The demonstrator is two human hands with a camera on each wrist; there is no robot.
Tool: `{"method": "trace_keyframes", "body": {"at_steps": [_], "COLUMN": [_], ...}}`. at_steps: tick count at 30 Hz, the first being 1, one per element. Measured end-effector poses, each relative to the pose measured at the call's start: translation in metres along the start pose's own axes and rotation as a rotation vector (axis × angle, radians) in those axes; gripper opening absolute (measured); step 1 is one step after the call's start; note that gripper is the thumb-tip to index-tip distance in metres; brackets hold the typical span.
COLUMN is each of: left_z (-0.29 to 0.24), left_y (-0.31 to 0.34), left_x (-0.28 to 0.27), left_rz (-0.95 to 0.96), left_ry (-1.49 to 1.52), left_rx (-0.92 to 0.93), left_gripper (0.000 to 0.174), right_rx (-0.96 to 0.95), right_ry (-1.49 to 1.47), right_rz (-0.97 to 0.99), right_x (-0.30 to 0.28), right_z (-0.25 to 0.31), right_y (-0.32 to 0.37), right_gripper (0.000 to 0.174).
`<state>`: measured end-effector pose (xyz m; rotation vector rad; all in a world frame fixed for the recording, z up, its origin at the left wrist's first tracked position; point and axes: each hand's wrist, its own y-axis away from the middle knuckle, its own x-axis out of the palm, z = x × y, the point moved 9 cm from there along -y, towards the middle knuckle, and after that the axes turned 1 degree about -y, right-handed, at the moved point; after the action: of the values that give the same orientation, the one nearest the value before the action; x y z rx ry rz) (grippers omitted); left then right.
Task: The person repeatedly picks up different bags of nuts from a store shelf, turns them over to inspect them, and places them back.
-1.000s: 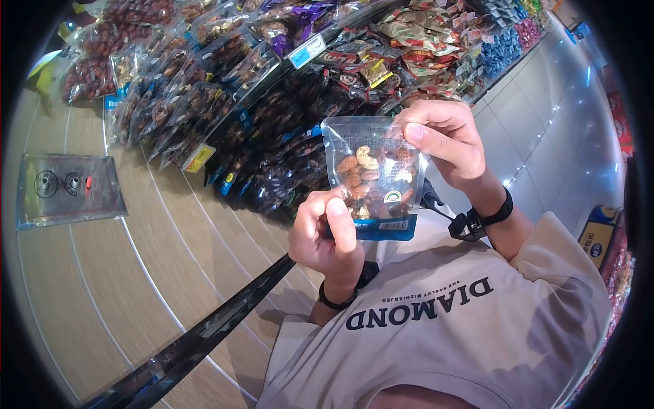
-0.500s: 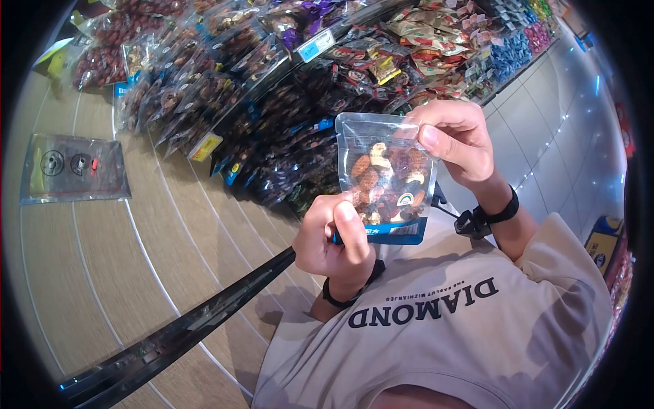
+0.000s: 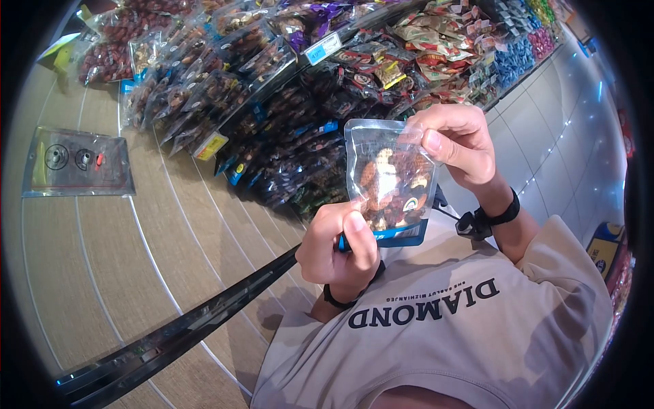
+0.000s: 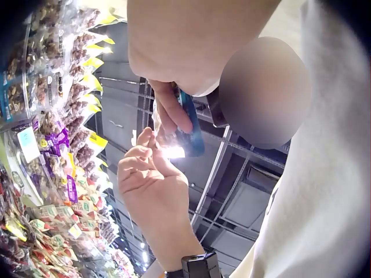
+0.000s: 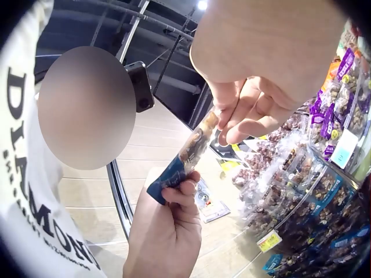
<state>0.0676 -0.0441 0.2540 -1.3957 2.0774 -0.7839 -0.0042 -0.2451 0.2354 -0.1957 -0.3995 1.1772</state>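
Observation:
In the head view, a clear pouch of mixed nuts (image 3: 395, 180) with a blue bottom band is held up in front of the chest. My left hand (image 3: 338, 245) pinches its lower left corner between thumb and curled fingers. My right hand (image 3: 458, 144) grips the upper right corner, thumb on the near face. Bright glare covers part of the nuts. The right wrist view shows the pouch (image 5: 181, 159) nearly edge-on, stretched between both hands. In the left wrist view, the blue end of the pouch (image 4: 190, 130) shows beside my left fingers.
Packed shelves of nut bags (image 3: 197, 102) and other snack packets (image 3: 436, 41) stand beyond the hands, with price tags (image 3: 323, 49) along the edge. A clear flat packet (image 3: 82, 163) lies on the wood-look floor at left. A long black bar (image 3: 184, 327) runs across the lower left.
The shelves and the pouch have shifted slightly right in the head view. Glare on the pouch has grown brighter. Both hands keep their hold on its corners.

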Motion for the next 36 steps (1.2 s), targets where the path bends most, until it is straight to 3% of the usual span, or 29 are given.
{"method": "trace_keyframes", "body": {"at_steps": [36], "left_z": [0.017], "left_y": [0.006], "left_x": [0.000], "left_rz": [-0.072], "left_ry": [0.026], "left_rx": [-0.065], "left_gripper": [0.018], "right_rx": [-0.005], "right_ry": [0.061], "right_rz": [-0.015], "right_x": [0.002], "right_z": [0.009], "right_y": [-0.001], "right_gripper": [0.018]}}
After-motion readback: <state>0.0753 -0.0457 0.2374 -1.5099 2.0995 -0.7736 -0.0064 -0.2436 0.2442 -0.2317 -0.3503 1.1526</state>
